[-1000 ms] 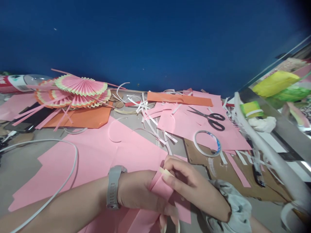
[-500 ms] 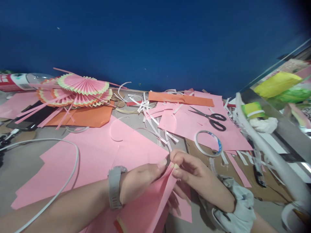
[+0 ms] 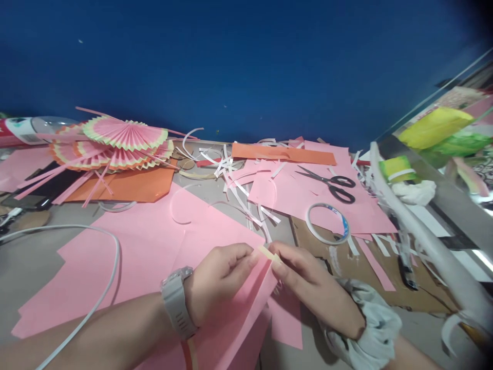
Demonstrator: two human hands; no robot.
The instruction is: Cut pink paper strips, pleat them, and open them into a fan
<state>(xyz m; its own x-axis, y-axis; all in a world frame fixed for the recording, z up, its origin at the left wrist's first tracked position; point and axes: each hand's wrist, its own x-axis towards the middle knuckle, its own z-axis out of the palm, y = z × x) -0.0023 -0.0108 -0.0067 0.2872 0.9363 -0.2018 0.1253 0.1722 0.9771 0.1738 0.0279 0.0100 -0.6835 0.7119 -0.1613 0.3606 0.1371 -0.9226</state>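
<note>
The near picture edge cuts off the folded pink sheet point(image 3: 239, 318). The left edge truncates the bottle point(image 3: 25, 131). Pink strips point(image 3: 73, 188) partly conceal the black device point(image 3: 40, 201).

The grey tabletop point(image 3: 31, 275) reads as a dial from its middle: large pink paper point(image 3: 144, 257) spreads at nine o'clock; a dark flat device point(image 3: 34, 200) lies between nine and ten, partly beneath pink strips point(image 3: 69, 191); a bottle point(image 3: 26, 132) rests on its side at ten; white paper strips point(image 3: 224, 165) tangle near twelve; a pink sheet point(image 3: 308, 200) sits at two; brown cardboard point(image 3: 357, 268) lies between three and four; a smaller pink piece point(image 3: 287, 325) lies at five.
</note>
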